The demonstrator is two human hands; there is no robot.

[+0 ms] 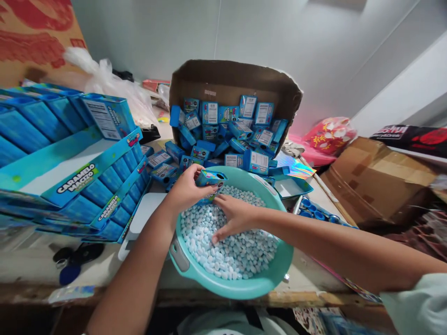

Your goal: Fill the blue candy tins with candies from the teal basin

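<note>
My left hand [188, 190] is closed around a small blue candy box [211, 177], held upright over the far left part of a teal basin [240, 289]. A dark round hole shows in the box's top. Pale blue and white candies [226, 260] fill much of the basin. Just right of the box, my right hand [237, 215] reaches into the candies, its thumb spread away from the fingers. Those fingertips are close to the box's lower side; whether they touch it I cannot tell. Any candies under the right palm are hidden.
Behind the basin a cardboard carton [237, 77] lies open, spilling many blue boxes [258, 160]. Stacked display trays [75, 179] of such boxes rise at the left. Blue round caps [312, 207] lie right of the basin. A brown carton [380, 177] stands farther right.
</note>
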